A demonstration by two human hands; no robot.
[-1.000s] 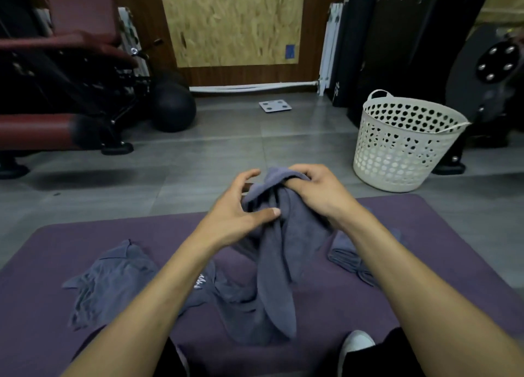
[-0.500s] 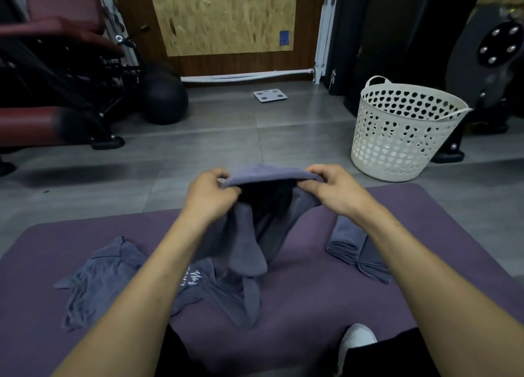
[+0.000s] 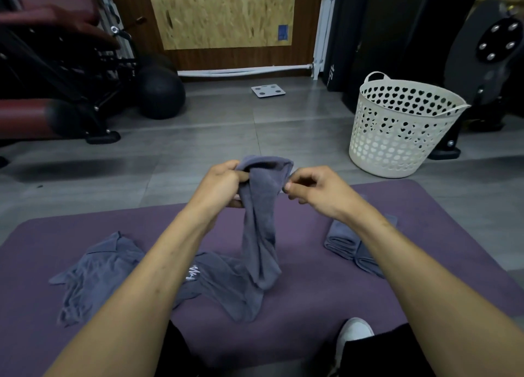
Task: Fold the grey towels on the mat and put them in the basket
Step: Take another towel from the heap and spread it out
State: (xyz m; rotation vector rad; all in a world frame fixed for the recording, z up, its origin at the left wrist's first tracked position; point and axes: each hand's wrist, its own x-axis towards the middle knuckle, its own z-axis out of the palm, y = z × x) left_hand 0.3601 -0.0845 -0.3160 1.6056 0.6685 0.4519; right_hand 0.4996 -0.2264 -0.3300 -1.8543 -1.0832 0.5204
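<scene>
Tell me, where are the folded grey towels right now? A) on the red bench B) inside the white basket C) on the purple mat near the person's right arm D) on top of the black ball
C: the folded grey towels lie on the purple mat, partly hidden behind the right forearm; the white basket stands apart on the floor beyond the mat.

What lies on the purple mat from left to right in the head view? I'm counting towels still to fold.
Crumpled towel → held towel, gripped by left hand and right hand → folded towels.
</scene>
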